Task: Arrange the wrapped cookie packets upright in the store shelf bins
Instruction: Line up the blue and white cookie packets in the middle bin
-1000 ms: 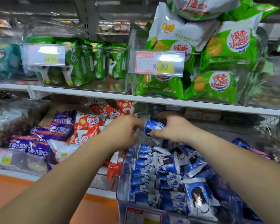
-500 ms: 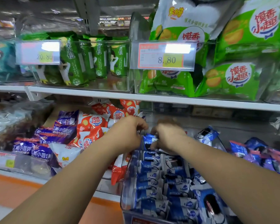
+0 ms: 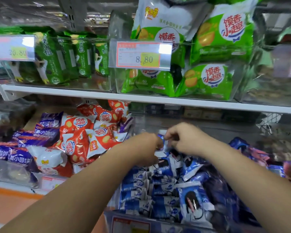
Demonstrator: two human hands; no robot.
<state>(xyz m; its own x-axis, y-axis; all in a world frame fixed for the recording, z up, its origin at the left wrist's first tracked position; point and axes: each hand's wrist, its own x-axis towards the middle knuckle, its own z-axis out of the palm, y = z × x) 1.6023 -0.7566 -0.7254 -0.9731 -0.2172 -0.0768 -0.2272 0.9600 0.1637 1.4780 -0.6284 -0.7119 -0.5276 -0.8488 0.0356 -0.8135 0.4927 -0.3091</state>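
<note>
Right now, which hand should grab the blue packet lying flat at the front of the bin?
Probably the right hand: the flat packet lies right of middle in the bin, below the right forearm. The left hand would have to cross over. Both hands pinch a small blue packet.

Between our left hand (image 3: 146, 145) and right hand (image 3: 183, 140) shows a cookie packet (image 3: 160, 140), blue with white. Below the hands the cookie packets (image 3: 158, 190) are blue and white, each printed with a dark round cookie. Left of our left hand lie red-orange snack packets (image 3: 81, 132) with white roundels, red lettering and yellow discs; further left, purple packets (image 3: 32, 137) with white lettering. Above the hands we see bright green bags (image 3: 208, 79) with white tops, and a white price tag (image 3: 141, 55) edged red with a yellow patch.
</note>
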